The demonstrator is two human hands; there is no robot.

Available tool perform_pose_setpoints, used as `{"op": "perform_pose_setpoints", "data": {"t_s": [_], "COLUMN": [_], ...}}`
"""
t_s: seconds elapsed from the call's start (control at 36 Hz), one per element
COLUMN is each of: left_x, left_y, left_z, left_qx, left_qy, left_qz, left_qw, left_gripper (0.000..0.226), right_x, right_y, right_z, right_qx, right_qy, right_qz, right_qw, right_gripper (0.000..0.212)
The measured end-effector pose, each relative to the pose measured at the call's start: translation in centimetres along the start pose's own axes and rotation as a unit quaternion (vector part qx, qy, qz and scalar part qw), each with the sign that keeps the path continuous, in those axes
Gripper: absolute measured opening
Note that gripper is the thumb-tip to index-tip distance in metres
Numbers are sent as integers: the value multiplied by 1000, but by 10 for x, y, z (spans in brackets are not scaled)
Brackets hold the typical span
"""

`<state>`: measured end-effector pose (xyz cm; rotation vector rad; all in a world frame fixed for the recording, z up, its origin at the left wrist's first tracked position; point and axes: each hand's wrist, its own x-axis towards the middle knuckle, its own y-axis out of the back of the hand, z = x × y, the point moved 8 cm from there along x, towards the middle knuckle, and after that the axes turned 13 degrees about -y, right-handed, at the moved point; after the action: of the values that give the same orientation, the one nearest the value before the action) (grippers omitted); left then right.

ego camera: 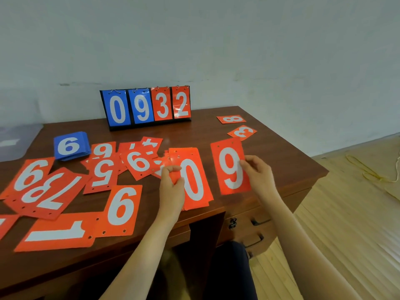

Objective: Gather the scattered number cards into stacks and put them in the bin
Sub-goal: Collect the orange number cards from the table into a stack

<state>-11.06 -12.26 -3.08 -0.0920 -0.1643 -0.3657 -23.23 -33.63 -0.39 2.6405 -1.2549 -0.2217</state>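
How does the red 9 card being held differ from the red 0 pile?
The red 9 card is one sheet; the red 0 pile is many cards, fanned on top. The right hand pinches the card's right edge; the left hand grips the pile's left edge. Both show white digits.

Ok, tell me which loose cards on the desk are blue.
The stack showing a 6, front-left of the scoreboard; every other loose card is red.

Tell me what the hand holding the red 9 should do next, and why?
Probably slide the red 9 card onto the red stack topped by a 0. The right hand pinches that single card, and the left hand holds the stack beside it.
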Motion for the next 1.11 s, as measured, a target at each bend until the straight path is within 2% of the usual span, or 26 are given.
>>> {"op": "perform_pose_setpoints", "data": {"t_s": [0.11, 0.25, 0.33, 0.5, 0.58, 0.67, 0.75, 0.94, 1.11], "left_x": [3, 11, 23, 59, 82, 100, 118, 142, 144], "left_y": [-21, -44, -53, -70, -75, -76, -80, -85, -84], "left_z": [2, 3, -1, -10, -15, -16, -23, -34, -39], "left_qx": [-10, 6, 38, 61, 71, 76, 72, 63, 66], "left_qy": [7, -3, -10, 7, 15, 11, 21, 21, 17], "left_qz": [-30, -50, -55, -67, -72, -69, -72, -85, -91], "left_qw": [999, 999, 998, 996, 995, 995, 995, 994, 994], "left_gripper": [18, 24, 21, 21, 22, 22, 23, 24, 23], "right_x": [-2, 11, 25, 98, 160, 205, 244, 295, 300], "right_y": [-32, -43, -45, -39, -27, -23, -25, -29, -30], "right_z": [9, 15, 13, 10, 16, 24, 28, 53, 65], "right_qx": [53, -8, -40, -126, -227, -345, -418, -516, -527], "right_qy": [-55, -61, -34, -28, -52, -75, -79, -121, -120], "right_qz": [-53, -5, 17, 42, 72, 68, 54, 11, -15], "right_qw": [996, 998, 998, 991, 970, 933, 903, 848, 841], "right_gripper": [11, 14, 16, 46, 53, 63, 69, 91, 91]}}
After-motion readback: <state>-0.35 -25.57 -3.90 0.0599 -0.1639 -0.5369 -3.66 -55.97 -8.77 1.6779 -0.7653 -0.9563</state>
